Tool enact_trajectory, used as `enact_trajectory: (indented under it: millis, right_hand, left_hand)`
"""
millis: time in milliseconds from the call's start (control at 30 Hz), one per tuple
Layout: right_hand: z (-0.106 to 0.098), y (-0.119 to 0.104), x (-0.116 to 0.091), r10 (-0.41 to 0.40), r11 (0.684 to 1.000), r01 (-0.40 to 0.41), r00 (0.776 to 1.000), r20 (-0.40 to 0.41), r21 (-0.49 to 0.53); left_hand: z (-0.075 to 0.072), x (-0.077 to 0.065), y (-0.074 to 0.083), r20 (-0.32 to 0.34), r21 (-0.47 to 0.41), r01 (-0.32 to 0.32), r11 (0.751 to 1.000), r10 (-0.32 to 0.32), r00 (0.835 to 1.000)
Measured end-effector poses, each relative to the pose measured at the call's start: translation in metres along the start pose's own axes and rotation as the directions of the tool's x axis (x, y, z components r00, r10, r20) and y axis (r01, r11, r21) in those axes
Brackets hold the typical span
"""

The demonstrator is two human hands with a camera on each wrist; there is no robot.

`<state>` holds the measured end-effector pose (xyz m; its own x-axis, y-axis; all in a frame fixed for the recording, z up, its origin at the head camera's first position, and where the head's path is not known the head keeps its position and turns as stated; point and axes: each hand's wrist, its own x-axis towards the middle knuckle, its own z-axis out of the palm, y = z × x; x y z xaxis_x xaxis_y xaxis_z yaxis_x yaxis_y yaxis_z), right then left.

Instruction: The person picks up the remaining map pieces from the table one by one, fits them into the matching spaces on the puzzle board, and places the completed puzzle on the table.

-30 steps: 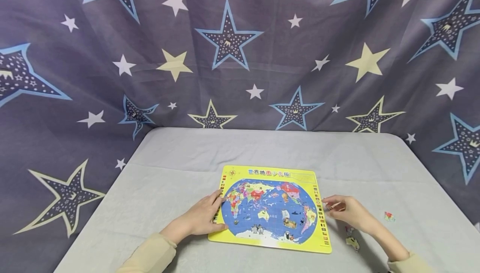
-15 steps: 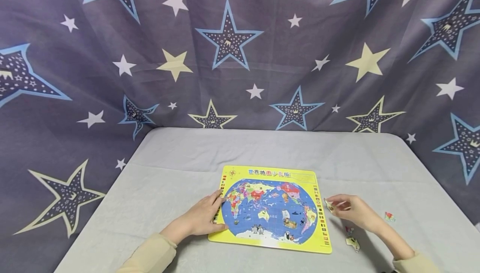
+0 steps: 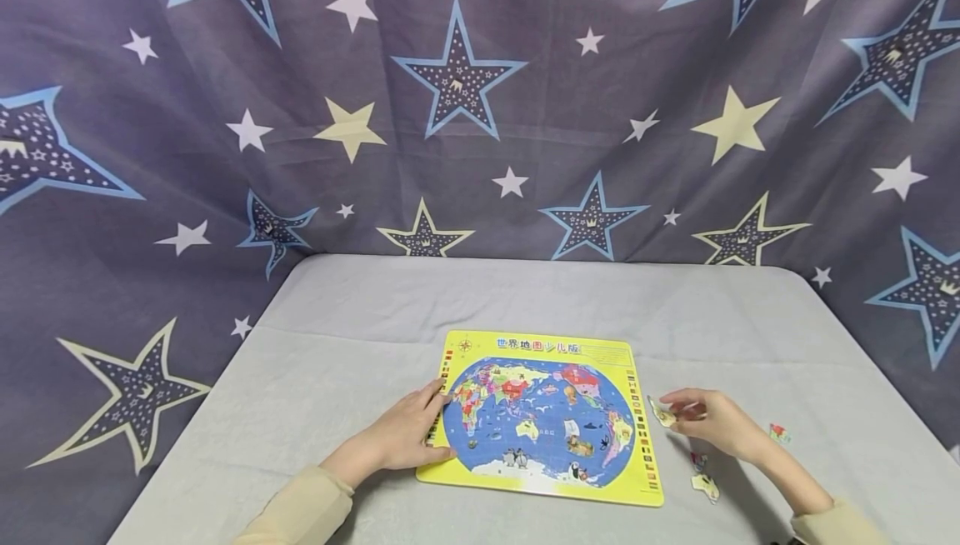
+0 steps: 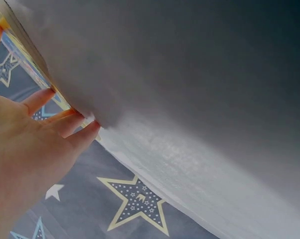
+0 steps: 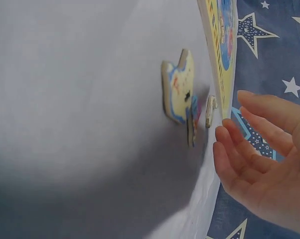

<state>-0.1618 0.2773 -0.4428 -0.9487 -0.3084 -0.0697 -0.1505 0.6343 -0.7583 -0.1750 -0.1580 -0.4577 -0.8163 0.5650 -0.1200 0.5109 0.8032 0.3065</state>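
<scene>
A yellow-bordered world map puzzle board (image 3: 547,488) lies flat on the table. My left hand (image 3: 405,432) rests on its left edge, thumb and fingers spread; in the left wrist view, straight fingertips (image 4: 93,128) touch the edge. Just off the board's right edge is a pale puzzle piece (image 3: 663,413). My right hand (image 3: 716,424) hovers beside that piece, fingertips right at it. In the right wrist view its fingers (image 5: 234,159) and thumb are apart with nothing between them.
A small red-and-green piece (image 3: 780,433) lies right of my right hand. Below that hand are a yellowish piece (image 3: 705,487) and a pinkish piece (image 3: 698,461). A star-patterned curtain (image 3: 480,112) rises behind the grey table cover (image 3: 375,303).
My right hand has drawn back rightward from the board's edge. The pale piece, hidden a second ago, now shows beside its fingertips. My left hand and the board have stayed put.
</scene>
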Motion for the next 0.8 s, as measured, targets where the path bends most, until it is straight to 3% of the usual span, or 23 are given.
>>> enact_trajectory:
  millis: [800]
  right_hand:
    - [0.0045, 0.0077, 0.0071, 0.037, 0.997, -0.037, 0.999, -0.005, -0.066]
  left_hand:
    - [0.0026, 0.0011, -0.0030, 0.000, 0.013, 0.000, 1.000, 0.000, 1.000]
